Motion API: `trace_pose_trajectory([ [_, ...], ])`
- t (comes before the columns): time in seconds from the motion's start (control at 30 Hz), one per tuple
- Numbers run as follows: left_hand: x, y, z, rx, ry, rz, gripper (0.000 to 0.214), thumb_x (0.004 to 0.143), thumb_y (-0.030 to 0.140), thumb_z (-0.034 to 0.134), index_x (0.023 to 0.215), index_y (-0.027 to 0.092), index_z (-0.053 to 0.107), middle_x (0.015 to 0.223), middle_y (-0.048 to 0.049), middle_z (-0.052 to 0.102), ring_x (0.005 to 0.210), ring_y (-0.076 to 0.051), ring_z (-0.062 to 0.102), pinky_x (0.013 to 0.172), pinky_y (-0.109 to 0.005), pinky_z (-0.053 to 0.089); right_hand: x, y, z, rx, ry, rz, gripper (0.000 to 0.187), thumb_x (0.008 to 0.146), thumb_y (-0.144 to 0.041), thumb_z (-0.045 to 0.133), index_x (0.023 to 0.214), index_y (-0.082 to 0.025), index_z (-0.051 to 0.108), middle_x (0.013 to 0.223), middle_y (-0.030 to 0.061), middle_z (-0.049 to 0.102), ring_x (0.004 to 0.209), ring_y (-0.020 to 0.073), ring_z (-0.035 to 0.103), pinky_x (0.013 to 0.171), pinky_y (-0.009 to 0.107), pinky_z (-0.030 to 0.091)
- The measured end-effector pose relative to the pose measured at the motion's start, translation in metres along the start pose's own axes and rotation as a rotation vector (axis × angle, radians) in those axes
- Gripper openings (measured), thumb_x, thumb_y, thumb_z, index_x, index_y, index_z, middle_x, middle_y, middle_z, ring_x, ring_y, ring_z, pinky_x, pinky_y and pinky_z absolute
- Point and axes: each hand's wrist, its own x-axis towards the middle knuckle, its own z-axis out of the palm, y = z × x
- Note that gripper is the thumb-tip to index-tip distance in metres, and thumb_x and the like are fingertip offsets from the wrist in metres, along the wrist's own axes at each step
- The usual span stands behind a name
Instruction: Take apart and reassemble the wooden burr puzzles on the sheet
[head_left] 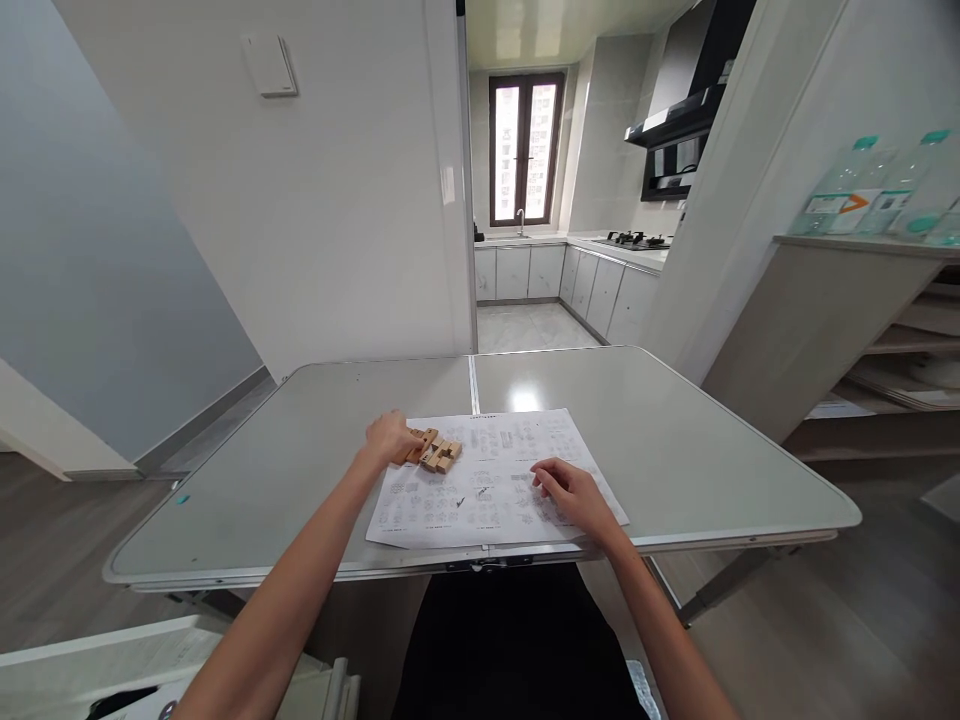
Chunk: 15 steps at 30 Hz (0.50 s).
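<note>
A small group of light wooden puzzle pieces (pixel 441 456) with notches sits on the upper left part of a printed paper sheet (pixel 502 510). My left hand (pixel 391 437) is at the left end of the pieces, its fingers closed on one of them; the fingertips are partly hidden. Over the right half of the sheet rests my right hand (pixel 568 490), loosely curled with the fingers a little apart and no object visible in it. Rows of small line drawings and two dark pen marks show on the paper.
The sheet lies on a glossy folding table (pixel 697 460) with a centre seam and a metal edge. A small teal scrap (pixel 183 499) is near its left edge. Plastic bottles (pixel 847 190) stand on a shelf unit (pixel 825 330) to the right. Beyond the table, a doorway opens onto a kitchen.
</note>
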Motion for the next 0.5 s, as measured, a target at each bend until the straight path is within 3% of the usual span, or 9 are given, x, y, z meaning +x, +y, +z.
trace_pose_trajectory([
  [0.17, -0.0009, 0.0005, -0.0018, -0.001, 0.025, 0.008, 0.038, 0.099, 0.037, 0.067, 0.13, 0.016, 0.063, 0.13, -0.0109, 0.066, 0.111, -0.026, 0.068, 0.093, -0.046, 0.059, 0.0006, -0.0007, 0.0003, -0.001, -0.004, -0.002, 0.038, 0.097, -0.056, 0.053, 0.101, -0.023, 0.071, 0.086, 0.0046, 0.075, 0.07, 0.0197, 0.065, 0.062, 0.031, 0.047],
  [0.3, -0.002, -0.0013, -0.0015, -0.017, 0.094, 0.01, 0.035, 0.082, 0.046, 0.08, 0.095, 0.014, 0.071, 0.096, -0.0102, 0.074, 0.09, -0.025, 0.07, 0.07, -0.029, 0.052, 0.0016, -0.0006, 0.001, -0.002, -0.003, -0.002, 0.039, 0.097, -0.058, 0.054, 0.1, -0.023, 0.071, 0.088, 0.0047, 0.076, 0.071, 0.0202, 0.066, 0.063, 0.031, 0.048],
  [0.37, -0.0019, -0.0026, -0.0011, -0.024, 0.125, 0.012, 0.036, 0.073, 0.049, 0.082, 0.08, 0.016, 0.069, 0.084, -0.0093, 0.073, 0.083, -0.025, 0.07, 0.061, -0.026, 0.044, 0.0019, -0.0008, 0.001, -0.006, -0.003, -0.003, 0.039, 0.097, -0.058, 0.054, 0.1, -0.023, 0.071, 0.087, 0.0044, 0.076, 0.071, 0.0202, 0.066, 0.063, 0.031, 0.049],
  [0.5, -0.0008, -0.0048, 0.0002, -0.023, 0.156, 0.026, 0.034, 0.067, 0.047, 0.082, 0.069, 0.019, 0.063, 0.076, -0.0083, 0.071, 0.08, -0.025, 0.07, 0.057, -0.026, 0.039, 0.0014, -0.0018, 0.0004, -0.006, -0.004, -0.001, 0.039, 0.097, -0.058, 0.053, 0.1, -0.023, 0.071, 0.088, 0.005, 0.076, 0.072, 0.0206, 0.067, 0.064, 0.031, 0.049],
])
